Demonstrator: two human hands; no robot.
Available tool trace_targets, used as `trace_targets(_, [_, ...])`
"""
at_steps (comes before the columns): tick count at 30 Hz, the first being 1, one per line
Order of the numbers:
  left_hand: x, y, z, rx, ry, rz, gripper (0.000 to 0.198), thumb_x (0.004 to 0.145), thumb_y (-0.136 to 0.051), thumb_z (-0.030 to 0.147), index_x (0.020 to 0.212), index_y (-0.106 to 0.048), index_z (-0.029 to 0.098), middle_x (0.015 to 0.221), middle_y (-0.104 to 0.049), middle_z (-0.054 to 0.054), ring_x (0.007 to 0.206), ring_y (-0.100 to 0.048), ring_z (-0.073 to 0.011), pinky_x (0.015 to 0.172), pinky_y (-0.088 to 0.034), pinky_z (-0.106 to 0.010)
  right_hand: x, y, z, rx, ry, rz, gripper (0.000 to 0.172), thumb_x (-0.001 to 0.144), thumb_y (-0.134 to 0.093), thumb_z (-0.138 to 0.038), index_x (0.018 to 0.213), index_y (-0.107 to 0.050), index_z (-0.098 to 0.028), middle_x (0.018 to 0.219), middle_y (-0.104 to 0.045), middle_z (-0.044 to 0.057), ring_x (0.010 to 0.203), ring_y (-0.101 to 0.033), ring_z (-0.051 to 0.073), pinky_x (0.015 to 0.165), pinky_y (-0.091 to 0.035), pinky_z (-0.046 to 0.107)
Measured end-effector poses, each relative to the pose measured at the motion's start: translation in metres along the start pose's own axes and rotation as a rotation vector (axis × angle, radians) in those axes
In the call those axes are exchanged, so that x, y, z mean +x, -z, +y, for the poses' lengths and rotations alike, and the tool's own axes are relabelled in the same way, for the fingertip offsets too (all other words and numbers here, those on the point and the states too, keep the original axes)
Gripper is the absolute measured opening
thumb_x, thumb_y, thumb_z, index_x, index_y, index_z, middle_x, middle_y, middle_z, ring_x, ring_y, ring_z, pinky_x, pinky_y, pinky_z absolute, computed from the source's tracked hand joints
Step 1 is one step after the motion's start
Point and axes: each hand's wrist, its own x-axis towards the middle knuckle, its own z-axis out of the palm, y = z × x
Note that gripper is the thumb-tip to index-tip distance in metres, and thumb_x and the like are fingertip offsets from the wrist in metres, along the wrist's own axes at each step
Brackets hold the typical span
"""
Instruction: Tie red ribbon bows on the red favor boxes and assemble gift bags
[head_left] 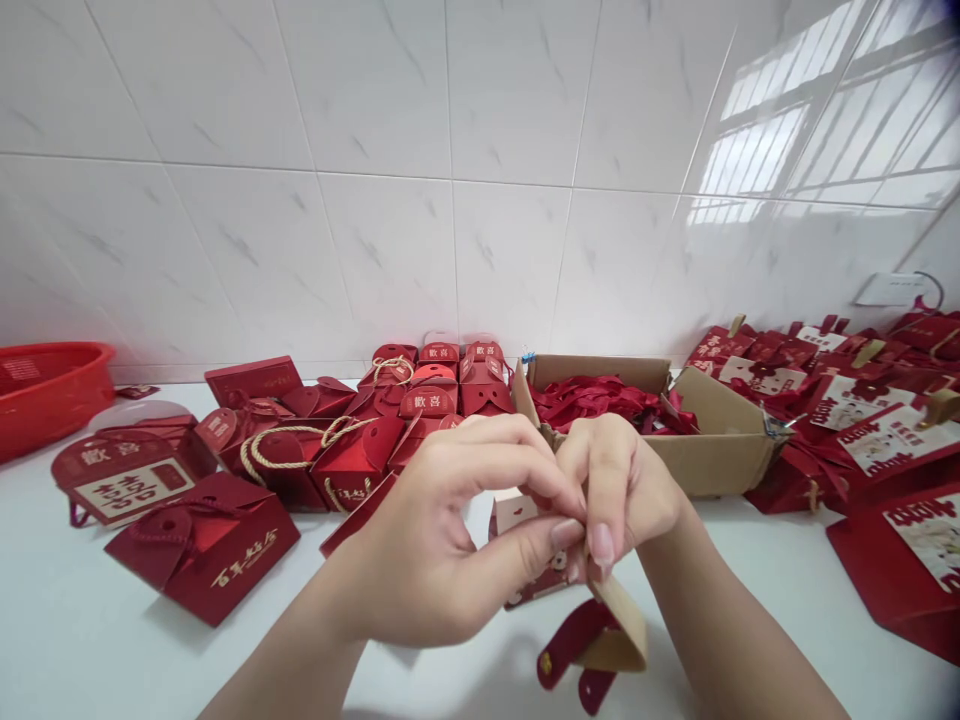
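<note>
In the head view my left hand point(450, 540) and my right hand point(619, 480) meet at the centre, fingertips together. Both pinch the upper end of a strap point(626, 620) with a tan face. From it hang dark red tabs point(574, 640), one with a gold-coloured spot near its end. The exact spot under my fingertips is hidden. Behind my hands, partly covered, a small red and white box point(536, 590) stands on the white table point(465, 690).
Red gift boxes point(206, 550) crowd the left and back, some with rope handles. A cardboard box point(720, 455) of dark red ribbons point(600, 400) stands behind my right hand. More red boxes point(885, 440) fill the right side. A red basin point(52, 395) sits far left, by the tiled wall point(375, 250).
</note>
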Motion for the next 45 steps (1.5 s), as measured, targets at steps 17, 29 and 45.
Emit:
trace_targets(17, [-0.004, -0.009, 0.0, 0.276, -0.156, 0.423, 0.014, 0.074, -0.062, 0.004, 0.08, -0.062, 0.016, 0.072, -0.06, 0.001, 0.068, -0.056, -0.0109, 0.067, -0.046, -0.029, 0.007, -0.016, 0.001, 0.066, 0.115, 0.333, 0.016, 0.077, -0.069, -0.019, 0.087, -0.058, -0.023, 0.082, -0.063, -0.004, 0.055, -0.063, 0.005, 0.046, -0.05, 0.013])
trace_targets(29, [0.0, -0.013, -0.007, 0.634, -0.228, 0.662, 0.011, 0.07, -0.068, 0.01, 0.07, -0.061, 0.018, 0.059, -0.061, 0.004, 0.057, -0.053, -0.0112, 0.063, -0.043, -0.032, 0.016, -0.049, -0.005, -0.587, 0.309, 0.88, 0.017, 0.076, -0.068, -0.011, 0.084, -0.072, -0.025, 0.086, -0.071, 0.001, 0.078, -0.067, 0.014, 0.066, -0.059, 0.025])
trace_targets(45, [-0.001, -0.015, -0.008, 0.547, -0.293, 0.636, 0.013, 0.073, -0.066, 0.008, 0.078, -0.063, 0.019, 0.069, -0.066, 0.001, 0.062, -0.057, -0.0128, 0.062, -0.043, -0.033, 0.012, -0.06, -0.013, -0.877, 0.377, 0.966, 0.024, 0.071, -0.069, -0.003, 0.084, -0.07, -0.023, 0.08, -0.072, -0.004, 0.069, -0.067, 0.008, 0.063, -0.057, 0.015])
